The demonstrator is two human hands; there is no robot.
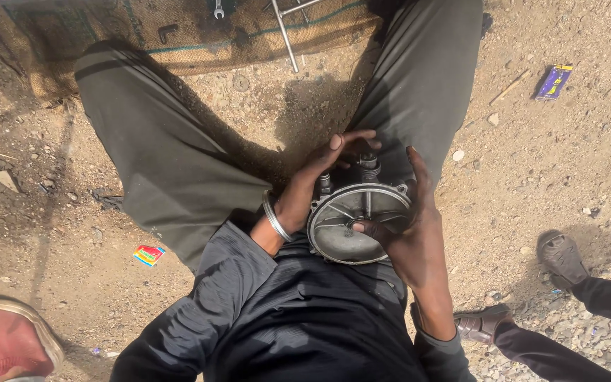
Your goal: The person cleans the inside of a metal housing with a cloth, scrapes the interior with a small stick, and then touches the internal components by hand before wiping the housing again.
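A round grey metal engine part (348, 237) with a dished face and short threaded studs on top rests in my lap, between my legs in grey trousers. My left hand (312, 187), with a metal bangle on its wrist, wraps around the part's far left side, fingers curled over the studs. My right hand (408, 226) grips the right rim, its thumb pressed onto the inner face. Both hands hold the part together.
A burlap sack (178, 32) with a spanner and metal rods lies ahead on the gravel. A blue packet (554, 81) lies at the right, a small colourful wrapper (148, 254) at the left. Another person's sandalled feet (532, 290) stand at the right; a red shoe (15, 339) is at the lower left.
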